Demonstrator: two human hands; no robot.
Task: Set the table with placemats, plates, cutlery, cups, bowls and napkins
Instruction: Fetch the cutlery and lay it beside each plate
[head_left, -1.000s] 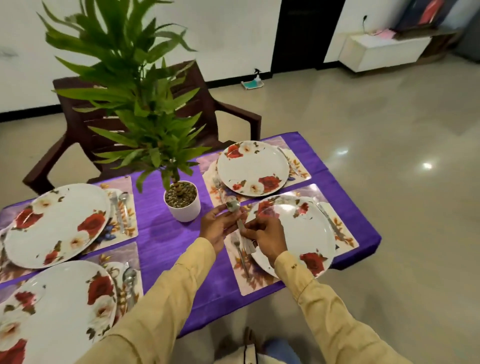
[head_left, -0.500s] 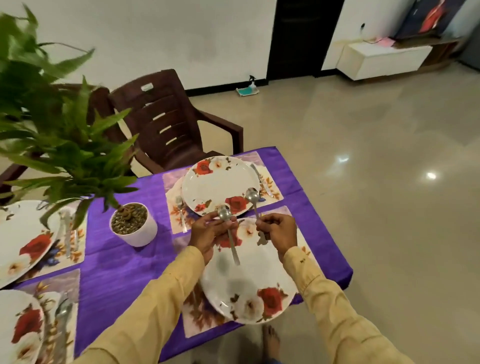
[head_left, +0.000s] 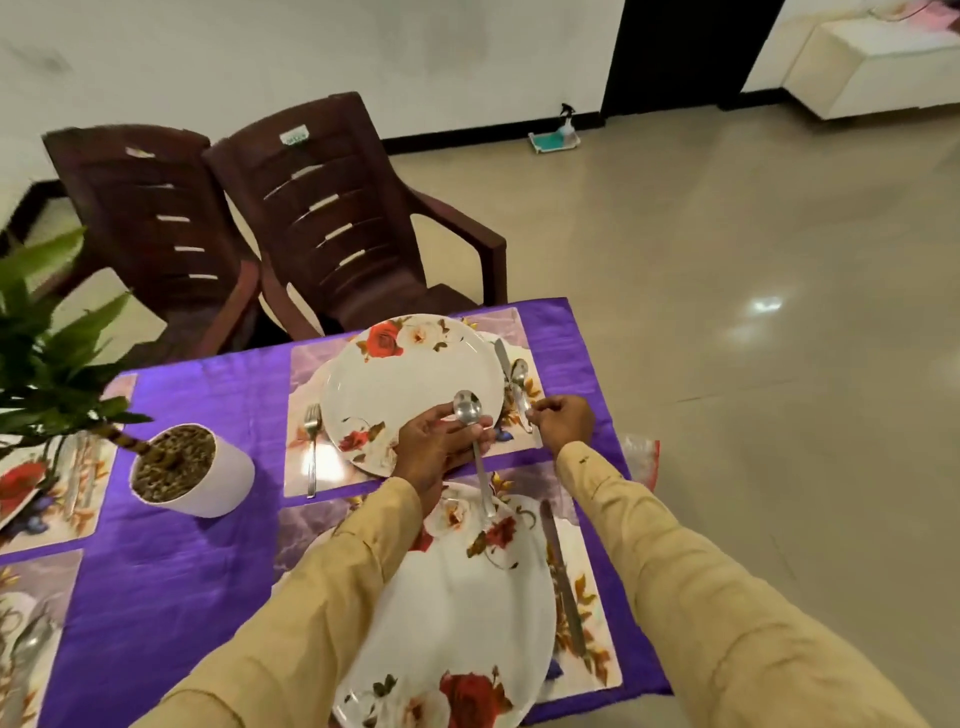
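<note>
My left hand (head_left: 439, 447) grips a steel spoon (head_left: 470, 415) upright above the edge of the far floral plate (head_left: 405, 384). My right hand (head_left: 563, 423) holds the handle of a second spoon (head_left: 519, 387), which lies on the far placemat (head_left: 524, 332) beside a knife (head_left: 503, 356), right of that plate. A fork (head_left: 311, 447) lies left of the far plate. The near floral plate (head_left: 457, 613) sits on its own placemat (head_left: 587, 597) with a knife (head_left: 563, 577) at its right.
A potted plant in a white pot (head_left: 208, 478) stands on the purple tablecloth (head_left: 171, 561). More plates and mats show at the left edge. Two brown chairs (head_left: 332, 218) stand behind the table. A plastic bag (head_left: 641, 457) hangs off the right table edge.
My right hand has carried its spoon from above the near plate to the far placemat and laid it beside the knife. The left hand moved forward with its spoon. The view shifted right.
</note>
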